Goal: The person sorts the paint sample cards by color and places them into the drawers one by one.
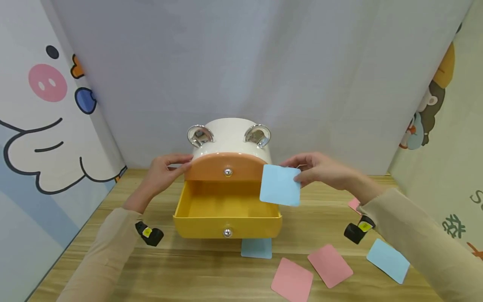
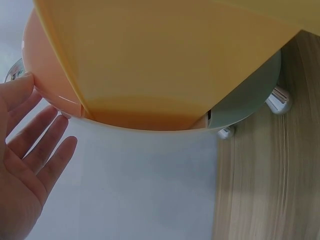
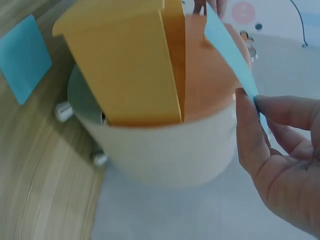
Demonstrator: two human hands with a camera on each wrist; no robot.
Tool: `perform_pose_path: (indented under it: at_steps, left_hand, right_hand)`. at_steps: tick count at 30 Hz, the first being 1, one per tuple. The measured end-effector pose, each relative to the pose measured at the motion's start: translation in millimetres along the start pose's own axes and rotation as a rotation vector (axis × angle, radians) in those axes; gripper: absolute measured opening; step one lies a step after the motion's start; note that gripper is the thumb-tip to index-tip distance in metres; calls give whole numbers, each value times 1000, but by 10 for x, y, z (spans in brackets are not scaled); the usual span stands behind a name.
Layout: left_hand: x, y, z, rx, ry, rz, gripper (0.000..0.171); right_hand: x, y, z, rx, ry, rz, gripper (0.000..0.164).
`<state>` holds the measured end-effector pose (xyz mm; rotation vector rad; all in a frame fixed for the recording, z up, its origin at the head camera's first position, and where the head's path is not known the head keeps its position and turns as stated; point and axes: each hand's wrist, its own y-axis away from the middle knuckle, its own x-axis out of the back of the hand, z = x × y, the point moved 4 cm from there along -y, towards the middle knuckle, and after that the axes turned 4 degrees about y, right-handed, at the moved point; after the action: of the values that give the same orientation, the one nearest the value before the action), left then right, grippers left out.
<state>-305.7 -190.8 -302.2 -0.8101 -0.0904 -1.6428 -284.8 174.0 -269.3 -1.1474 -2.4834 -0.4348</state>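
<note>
A small white drawer box (image 1: 230,130) with two silvery ears stands on the table. Its orange upper drawer (image 1: 207,167) is closed, while the yellow lower drawer (image 1: 200,226) is pulled out, with nothing showing inside. My left hand (image 1: 162,174) touches the box's left side by the orange front, its fingers fairly straight in the left wrist view. Between thumb and fingers, my right hand (image 1: 318,170) pinches a square light-blue card (image 1: 280,186) by its edge. The card is held up over the right end of the yellow drawer and overlaps the orange front.
On the wooden table (image 1: 151,272) lie pink cards (image 1: 292,280) and a blue card (image 1: 388,260) to the right. Another blue card (image 1: 256,248) lies partly under the yellow drawer. A pale curtain (image 1: 226,63) hangs behind, with cartoon-printed panels (image 1: 37,126) at both sides.
</note>
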Motion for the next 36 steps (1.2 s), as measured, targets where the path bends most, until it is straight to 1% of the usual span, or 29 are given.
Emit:
perform_pose_path:
  at_steps: [3, 7, 11, 16, 23, 26, 30, 33, 36]
  left_hand:
    - [-1, -3, -3, -2, -4, 1, 33]
    - [-4, 5, 14, -8, -11, -4, 34]
    - [-7, 0, 14, -6, -11, -7, 33]
    - [-7, -6, 11, 0, -15, -8, 33]
    - [4, 7, 20, 10, -12, -8, 34]
    - [6, 8, 15, 10, -13, -7, 34]
    - [6, 7, 1, 11, -8, -10, 34]
    - [4, 7, -5, 15, -6, -12, 34]
    - [1, 7, -8, 22, -12, -12, 34]
  right_hand:
    - [-157, -105, -91, 19, -20, -17, 42]
    - [-335, -223, -154, 39, -28, -30, 41]
    - [-480, -317, -183, 53, -23, -13, 40]
    - [-649, -434, -193, 47, -23, 13, 39]
    - [-943, -615, -206, 68, -35, -54, 36]
    - [-1021, -684, -214, 76, -13, -36, 35]
    - [-1111, -778, -211, 65, 24, -6, 33]
    - [-1168, -838, -195, 29, 29, 23, 32]
    - [-1205, -879, -167, -24, 13, 66, 31]
